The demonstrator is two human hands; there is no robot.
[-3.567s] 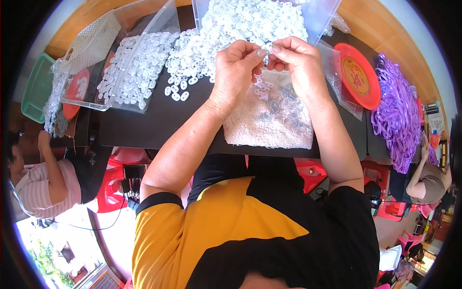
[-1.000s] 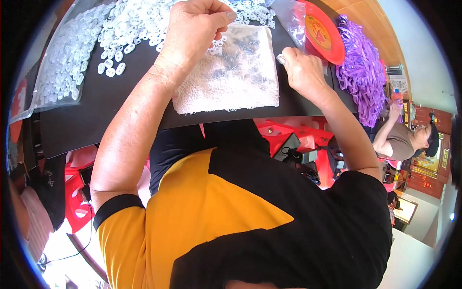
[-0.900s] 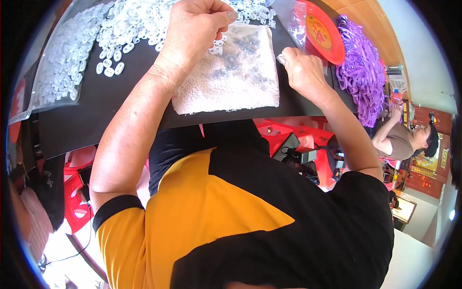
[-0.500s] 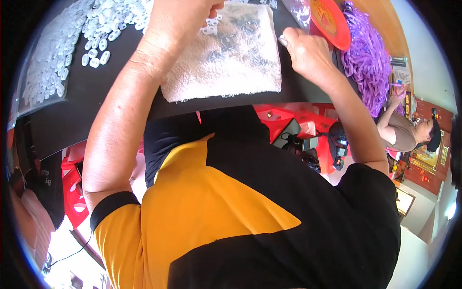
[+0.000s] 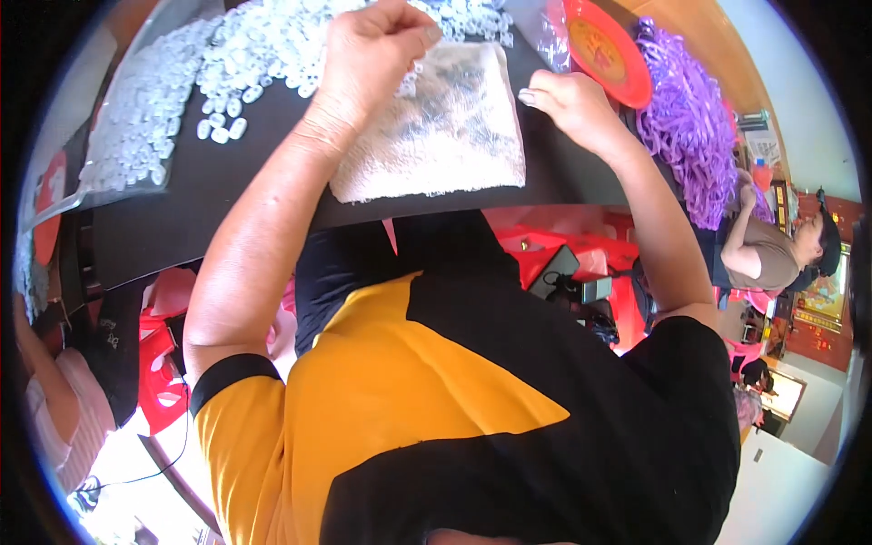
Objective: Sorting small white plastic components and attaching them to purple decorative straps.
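Note:
My left hand (image 5: 372, 54) is curled at the far edge of a white towel (image 5: 436, 136), its fingertips pinched together next to a heap of small white plastic rings (image 5: 263, 45). What it pinches is hidden. My right hand (image 5: 568, 104) rests on the black table (image 5: 209, 218) just right of the towel, fingers closed, with a small pale piece showing at its fingertips. The towel lies flat between my two hands, with dark specks on its far part.
An orange plate (image 5: 604, 50) and a heap of purple strips (image 5: 690, 118) lie at the right. A clear bag of white rings (image 5: 136, 127) lies at the left. Red plastic stools (image 5: 563, 254) stand under the table. Another person (image 5: 772, 250) sits at the right.
My hands, joined over the towel earlier, have parted. The left went up to the ring heap and the right moved off the towel's right edge. The view has tilted down toward my body.

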